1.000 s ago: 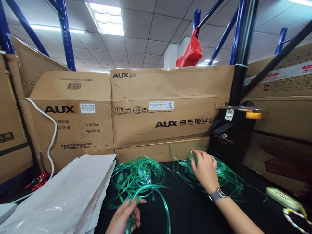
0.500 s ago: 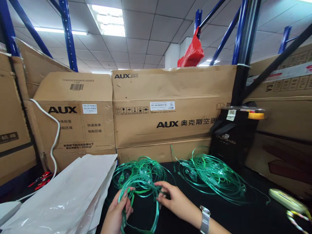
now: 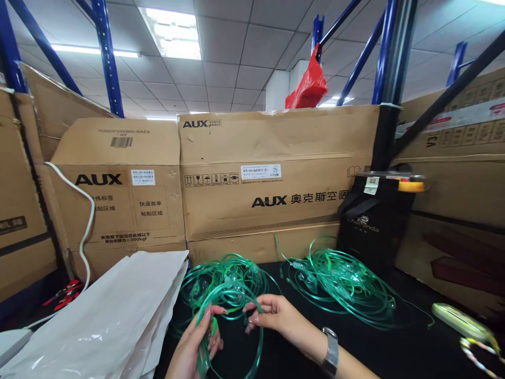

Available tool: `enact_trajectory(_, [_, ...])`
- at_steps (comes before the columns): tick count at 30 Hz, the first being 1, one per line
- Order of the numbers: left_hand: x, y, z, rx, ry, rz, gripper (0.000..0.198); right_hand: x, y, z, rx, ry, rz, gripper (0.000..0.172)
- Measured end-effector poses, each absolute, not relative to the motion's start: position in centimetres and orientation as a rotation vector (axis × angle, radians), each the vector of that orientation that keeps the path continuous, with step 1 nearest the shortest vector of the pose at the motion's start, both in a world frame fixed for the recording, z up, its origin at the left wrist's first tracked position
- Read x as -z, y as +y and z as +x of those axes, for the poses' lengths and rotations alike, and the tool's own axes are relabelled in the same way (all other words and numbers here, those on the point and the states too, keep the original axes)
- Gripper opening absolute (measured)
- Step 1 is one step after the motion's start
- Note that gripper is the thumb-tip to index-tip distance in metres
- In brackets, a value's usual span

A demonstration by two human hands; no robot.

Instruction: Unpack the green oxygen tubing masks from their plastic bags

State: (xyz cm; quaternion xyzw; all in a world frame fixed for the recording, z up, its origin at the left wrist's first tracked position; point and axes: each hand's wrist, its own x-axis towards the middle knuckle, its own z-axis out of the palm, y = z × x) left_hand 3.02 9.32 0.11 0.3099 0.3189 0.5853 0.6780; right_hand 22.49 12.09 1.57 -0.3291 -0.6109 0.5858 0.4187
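A looped coil of clear green tubing [image 3: 260,342] hangs between my hands at the front of the black surface. My left hand [image 3: 193,345] is closed around the coil's left side, where several strands are bunched and a bright green strip shows by the fingers. At the coil's right side, my right hand [image 3: 276,318] pinches the tubing between thumb and fingers; a watch is on that wrist. Just behind the coil lies a tangled pile of green tubing [image 3: 240,268]. Another green tubing pile [image 3: 343,287], with clear plastic parts in it, rests farther right.
White plastic bags [image 3: 106,310] are stacked on the left, beside a white cable [image 3: 92,210]. Large cardboard boxes [image 3: 221,210] stand along the back. A black bag [image 3: 363,231] is at back right, and a pale green object [image 3: 460,321] lies near the right edge.
My right hand has shifted slightly left, and its fingers have changed position on the tubing. The coil's right side has swung a little to the right. My left hand keeps its hold.
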Motion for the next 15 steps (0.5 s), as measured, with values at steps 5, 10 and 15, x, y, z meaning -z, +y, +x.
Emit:
enact_trajectory(5, [0.3, 9.9, 2.6, -1.4, 0.804, 0.713, 0.036, -3.0, 11.5, 22.8, -1.678, -1.462, -0.777, 0.022])
enact_trajectory(10, [0.1, 9.9, 2.8, -1.491, 0.883, 0.797, 0.044, -3.6, 11.3, 22.7, -1.526, -1.215, -0.773, 0.027])
enact_trajectory(15, [-0.7, 8.9, 2.8, -1.682, 1.089, 1.015, 0.038, -4.7, 11.3, 23.3, -1.322, -0.967, -0.615, 0.022])
